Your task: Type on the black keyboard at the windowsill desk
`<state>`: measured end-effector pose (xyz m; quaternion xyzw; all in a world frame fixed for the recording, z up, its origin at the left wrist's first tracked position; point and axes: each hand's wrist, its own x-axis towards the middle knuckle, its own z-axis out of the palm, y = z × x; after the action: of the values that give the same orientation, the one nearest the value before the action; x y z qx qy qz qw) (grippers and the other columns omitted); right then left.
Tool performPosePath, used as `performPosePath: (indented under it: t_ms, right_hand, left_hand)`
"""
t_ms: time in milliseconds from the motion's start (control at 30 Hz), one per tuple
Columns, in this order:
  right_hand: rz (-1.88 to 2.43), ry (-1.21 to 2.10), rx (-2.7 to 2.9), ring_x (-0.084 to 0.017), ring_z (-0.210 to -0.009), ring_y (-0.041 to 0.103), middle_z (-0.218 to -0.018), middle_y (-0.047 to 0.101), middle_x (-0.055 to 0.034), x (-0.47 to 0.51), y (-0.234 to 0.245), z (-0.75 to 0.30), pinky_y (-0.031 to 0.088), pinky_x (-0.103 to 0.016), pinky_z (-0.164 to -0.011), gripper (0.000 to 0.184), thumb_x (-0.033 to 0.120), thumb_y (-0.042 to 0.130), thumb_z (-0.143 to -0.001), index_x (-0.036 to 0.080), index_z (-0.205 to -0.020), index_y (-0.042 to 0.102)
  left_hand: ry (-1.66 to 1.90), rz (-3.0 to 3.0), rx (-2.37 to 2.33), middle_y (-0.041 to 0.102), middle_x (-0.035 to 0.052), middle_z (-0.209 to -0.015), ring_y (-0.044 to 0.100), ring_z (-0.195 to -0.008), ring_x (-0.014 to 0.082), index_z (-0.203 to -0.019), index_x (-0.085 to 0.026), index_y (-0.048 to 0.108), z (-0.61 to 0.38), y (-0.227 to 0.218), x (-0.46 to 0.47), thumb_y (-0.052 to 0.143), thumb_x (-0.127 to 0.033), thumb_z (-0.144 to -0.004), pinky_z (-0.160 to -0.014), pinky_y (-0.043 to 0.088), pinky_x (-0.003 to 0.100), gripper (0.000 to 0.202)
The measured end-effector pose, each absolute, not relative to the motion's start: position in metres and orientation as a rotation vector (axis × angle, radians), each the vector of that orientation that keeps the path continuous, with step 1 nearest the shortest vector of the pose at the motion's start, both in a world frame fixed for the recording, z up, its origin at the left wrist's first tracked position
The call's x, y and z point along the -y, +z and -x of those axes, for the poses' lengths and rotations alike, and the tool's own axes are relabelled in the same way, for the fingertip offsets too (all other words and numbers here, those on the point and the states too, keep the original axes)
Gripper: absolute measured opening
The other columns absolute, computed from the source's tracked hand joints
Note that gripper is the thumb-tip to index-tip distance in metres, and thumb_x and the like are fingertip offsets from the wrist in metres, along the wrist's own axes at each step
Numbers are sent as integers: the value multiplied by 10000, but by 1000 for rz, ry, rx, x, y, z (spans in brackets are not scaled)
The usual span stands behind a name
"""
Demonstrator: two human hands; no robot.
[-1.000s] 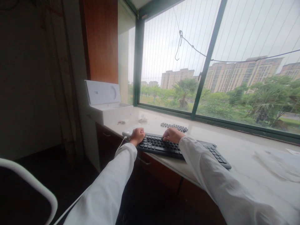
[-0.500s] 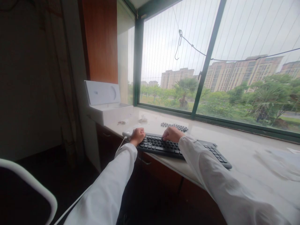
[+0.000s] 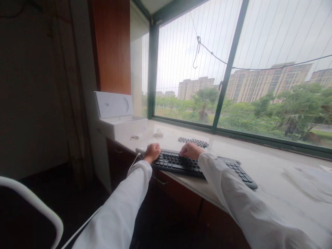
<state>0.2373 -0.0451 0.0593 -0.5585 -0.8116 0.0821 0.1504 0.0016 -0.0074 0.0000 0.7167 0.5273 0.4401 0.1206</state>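
Observation:
A black keyboard (image 3: 178, 163) lies at the front edge of the white window counter (image 3: 264, 169). My left hand (image 3: 152, 152) is balled into a fist at the keyboard's left end; what is inside it is hidden. My right hand (image 3: 190, 150) rests on the upper key rows near the middle, with the fingers curled down and their tips hidden. Both arms are in white sleeves. A small white device (image 3: 140, 149) lies just left of my left hand, and a white cable (image 3: 131, 165) hangs from there off the counter.
A flat group of dark loose keys (image 3: 193, 141) lies behind the keyboard. An open white box (image 3: 118, 119) stands at the counter's left end, with small bits (image 3: 158, 132) beside it. Clear plastic (image 3: 306, 180) lies at the right. A white chair rail (image 3: 33, 204) is at lower left.
Both hands stay where they were on the keyboard; only the view shifts slightly.

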Motion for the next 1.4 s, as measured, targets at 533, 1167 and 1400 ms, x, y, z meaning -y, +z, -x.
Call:
performPosePath:
  t_ms: [533, 1167, 1400]
  right_hand:
    - [1683, 415, 2190, -172, -732, 655, -754, 731, -32, 47, 60, -237, 470, -234, -662, 280, 347, 769, -614, 168, -830, 766]
    - [1656, 399, 2255, -146, -660, 659, -667, 717, -38, 59, 69, -232, 473, -209, -625, 175, 278, 667, -745, 150, -808, 768]
    - [1677, 308, 2240, -170, -744, 662, -744, 735, -34, 52, 64, -235, 473, -221, -673, 222, 345, 739, -671, 187, -823, 775]
  left_hand:
    - [1308, -2100, -1537, 341, -32, -501, 297, -543, 111, -521, -189, 290, -1, -3, 3, 453, -157, -617, -538, 197, 266, 192]
    - [1313, -2094, -1525, 311, -37, -494, 284, -530, 106, -520, -188, 261, -1, -2, 6, 462, -159, -624, -530, 188, 271, 228]
    - [1288, -2097, -1544, 332, -36, -499, 299, -536, 109, -522, -188, 287, -1, -1, 7, 465, -153, -620, -530, 191, 270, 206]
